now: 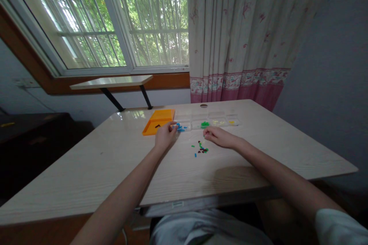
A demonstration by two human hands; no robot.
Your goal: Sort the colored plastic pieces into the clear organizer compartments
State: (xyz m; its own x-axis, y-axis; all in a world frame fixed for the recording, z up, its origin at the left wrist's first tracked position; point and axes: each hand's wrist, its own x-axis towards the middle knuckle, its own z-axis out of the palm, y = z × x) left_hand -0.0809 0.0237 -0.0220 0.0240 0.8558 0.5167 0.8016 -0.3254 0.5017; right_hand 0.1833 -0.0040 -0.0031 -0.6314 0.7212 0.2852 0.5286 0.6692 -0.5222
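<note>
My left hand is over the edge of an orange box, its fingers closed together at the left end of a clear compartment holding small blue pieces. Whatever those fingertips hold is too small to make out. My right hand is pinched just in front of the small green pieces in another clear compartment; what sits in the pinch cannot be made out. Between and nearer than my hands lies a loose pile of mixed small pieces, brown, green and blue. A single blue piece lies apart from it.
Farther right, clear compartments hold pale yellow pieces and yellow pieces. A dark brown piece lies in the orange box. A raised shelf on black legs stands at the back left of the wooden table.
</note>
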